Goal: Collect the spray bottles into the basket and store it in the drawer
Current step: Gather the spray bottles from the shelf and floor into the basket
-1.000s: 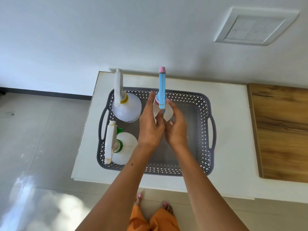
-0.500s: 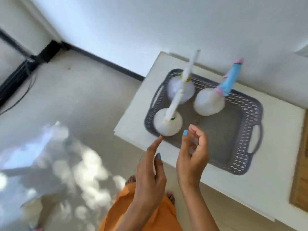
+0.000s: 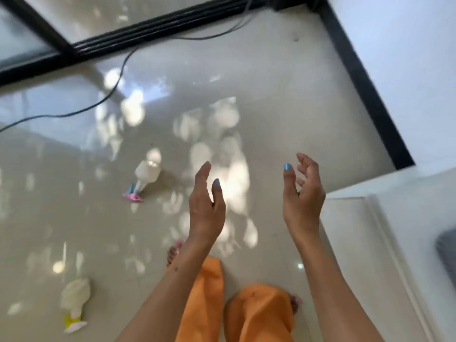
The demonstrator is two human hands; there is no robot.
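Two spray bottles lie on the shiny tiled floor. A white bottle with a pink and blue spray head [image 3: 145, 180] is at centre left. Another white bottle with a yellow and white spray head [image 3: 74, 303] lies near the lower left. My left hand [image 3: 206, 208] and my right hand [image 3: 302, 197] are raised in front of me, both empty with fingers apart. Only a dark grey sliver of the basket [image 3: 447, 254] shows at the right edge, on the white table [image 3: 365, 243]. The bottles inside it are out of view.
A black cable [image 3: 106, 95] runs across the floor at upper left, beside a black door frame [image 3: 138, 28]. A black skirting strip [image 3: 365, 82] lines the white wall at the right. My feet and orange trousers [image 3: 246, 312] are at the bottom.
The view has swung left from the table and basket to the floor. My hands let go of the blue-headed bottle in the basket and now hang empty over the floor.
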